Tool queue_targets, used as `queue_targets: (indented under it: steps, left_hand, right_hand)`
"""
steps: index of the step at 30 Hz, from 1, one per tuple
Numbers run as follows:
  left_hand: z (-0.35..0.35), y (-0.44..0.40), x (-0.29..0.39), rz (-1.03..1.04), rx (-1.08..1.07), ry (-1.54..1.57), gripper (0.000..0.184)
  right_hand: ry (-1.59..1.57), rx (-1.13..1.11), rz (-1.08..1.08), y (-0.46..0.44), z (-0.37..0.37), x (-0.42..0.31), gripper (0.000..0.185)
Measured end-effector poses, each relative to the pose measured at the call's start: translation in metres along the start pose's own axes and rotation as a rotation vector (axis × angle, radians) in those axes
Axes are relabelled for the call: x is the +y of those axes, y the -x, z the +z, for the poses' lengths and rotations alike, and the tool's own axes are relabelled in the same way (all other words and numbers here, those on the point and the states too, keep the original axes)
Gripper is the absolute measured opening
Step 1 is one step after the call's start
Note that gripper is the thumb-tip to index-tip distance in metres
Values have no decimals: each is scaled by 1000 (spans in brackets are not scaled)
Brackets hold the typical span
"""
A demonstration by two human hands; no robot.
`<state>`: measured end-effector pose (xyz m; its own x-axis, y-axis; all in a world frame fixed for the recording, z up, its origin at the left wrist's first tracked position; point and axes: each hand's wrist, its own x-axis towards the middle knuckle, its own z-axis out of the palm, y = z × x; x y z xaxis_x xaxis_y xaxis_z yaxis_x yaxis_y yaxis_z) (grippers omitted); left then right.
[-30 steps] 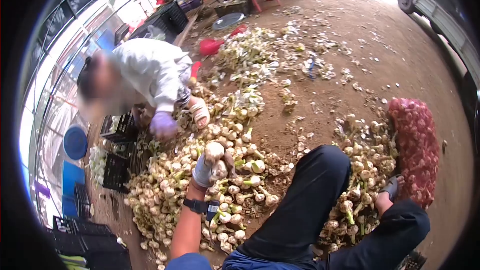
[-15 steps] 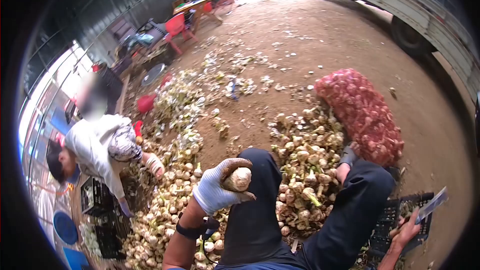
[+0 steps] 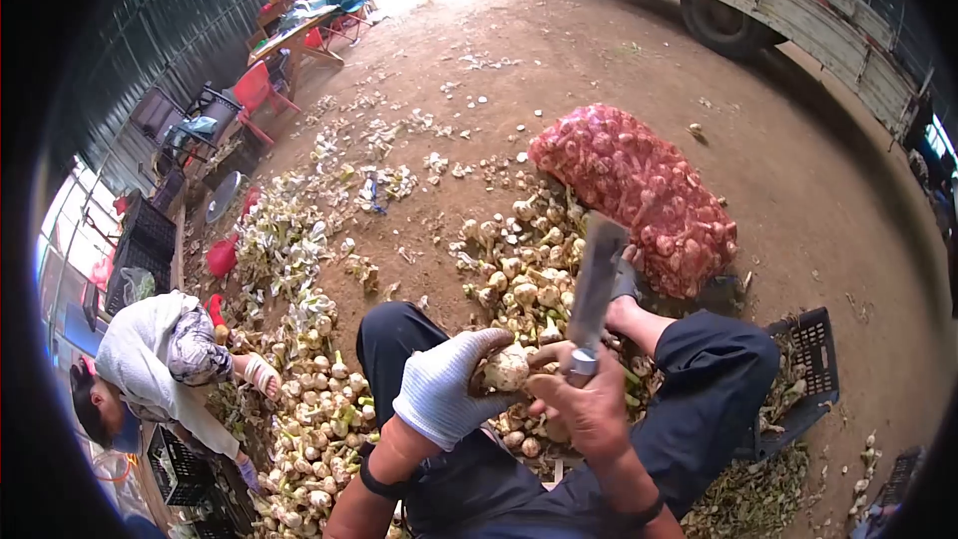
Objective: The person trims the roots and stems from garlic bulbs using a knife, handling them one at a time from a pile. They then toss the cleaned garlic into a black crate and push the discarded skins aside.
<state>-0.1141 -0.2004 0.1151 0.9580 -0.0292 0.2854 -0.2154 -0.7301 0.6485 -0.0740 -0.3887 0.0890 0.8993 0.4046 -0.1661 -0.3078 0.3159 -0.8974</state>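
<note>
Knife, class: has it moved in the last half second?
Yes: the knife moved left, away from the black plastic crate, toward the gloved left hand.

Left hand (image 3: 454, 387), gloved: bulb (image 3: 505, 369) gripped in the fingers. Right hand (image 3: 591, 407), ungloved: knife (image 3: 599, 284) held, blade up, just beside the bulb. Full red mesh sack (image 3: 639, 202) on the ground (image 3: 828, 230) beyond; loose bulbs (image 3: 317, 444) heaped at left; black crate (image 3: 820, 351) at right.

The head-worn camera looks forward and down, with both hands (image 3: 449, 389) close below it.
</note>
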Motion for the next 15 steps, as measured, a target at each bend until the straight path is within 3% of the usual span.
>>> queue_targets:
  steps: [4, 7, 9, 15]
  left_hand:
    - [12, 3, -9, -42, -29, 127, 62]
    - [18, 8, -22, -184, -73, 302, 58]
    - [27, 12, -33, -315, -103, 504, 55]
    - [42, 11, -49, -377, -103, 605, 48]
  right_hand:
    - [-21, 20, 69, -7, -1, 14, 37]
    - [-241, 4, 182, -16, -14, 23, 25]
    - [-217, 13, 181, -19, -17, 31, 24]
    - [-162, 21, 185, -25, -23, 41, 20]
